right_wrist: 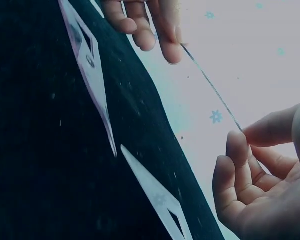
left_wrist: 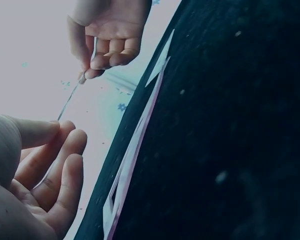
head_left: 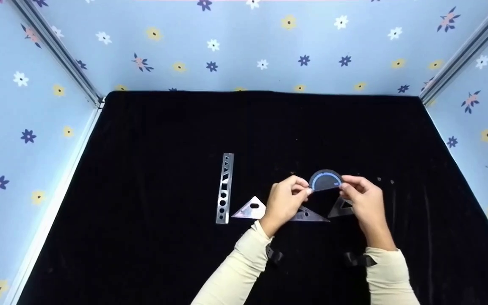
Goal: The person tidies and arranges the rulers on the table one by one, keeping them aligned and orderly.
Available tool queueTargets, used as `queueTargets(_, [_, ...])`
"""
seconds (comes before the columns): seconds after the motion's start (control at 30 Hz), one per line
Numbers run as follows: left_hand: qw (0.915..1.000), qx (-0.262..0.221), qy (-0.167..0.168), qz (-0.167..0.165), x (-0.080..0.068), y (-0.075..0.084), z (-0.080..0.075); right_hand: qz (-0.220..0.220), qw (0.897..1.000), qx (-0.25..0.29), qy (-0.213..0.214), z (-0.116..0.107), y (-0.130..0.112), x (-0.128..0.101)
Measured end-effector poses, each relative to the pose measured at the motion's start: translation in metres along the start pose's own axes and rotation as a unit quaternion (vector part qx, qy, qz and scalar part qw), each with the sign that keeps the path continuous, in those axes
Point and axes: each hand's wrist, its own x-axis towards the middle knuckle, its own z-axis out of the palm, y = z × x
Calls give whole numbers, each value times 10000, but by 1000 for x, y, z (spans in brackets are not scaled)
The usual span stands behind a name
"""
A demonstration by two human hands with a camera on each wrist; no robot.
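Observation:
A clear protractor with a blue scale (head_left: 325, 181) is held up above the black cloth, its curved edge away from the person. My left hand (head_left: 284, 201) pinches its left corner between thumb and forefinger. At the other corner my right hand (head_left: 364, 201) pinches it the same way. Both wrist views show the protractor edge-on, as a thin line (right_wrist: 212, 87) between the two hands. Below the hands lie a large set square (head_left: 250, 208), partly hidden by the left hand, and a smaller set square (head_left: 340, 207), partly hidden by the right hand.
Left of the set squares a straight ruler (head_left: 225, 188) with shaped cut-outs lies on the black cloth (head_left: 163, 169). Blue flowered walls (head_left: 235, 46) enclose the back and both sides, with metal posts (head_left: 57, 46) at the corners.

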Motion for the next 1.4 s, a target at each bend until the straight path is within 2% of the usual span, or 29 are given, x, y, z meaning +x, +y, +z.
queueTargets(0.2, [9998,177,-39,-26,-2,5,8,-13,10000,25,-12,-13,4,-4])
queueTargets(0.43, [9998,-44,98,-181,3,9,17,-11,9997,257,-16,-22,6,-3])
queueTargets(0.67, [9982,-189,222,-525,4,13,38,85,9982,533,277,-34,8,-1])
queueTargets(0.97, [9981,-212,292,-502,1,20,62,203,9937,853,695,-48,10,3])
queueTargets(1.2, [9989,-132,-119,-425,-2,28,74,305,9899,957,1002,-62,11,8])
queueTargets(1.4, [9969,346,-640,-288,-2,33,86,411,9856,1003,1295,-76,12,10])
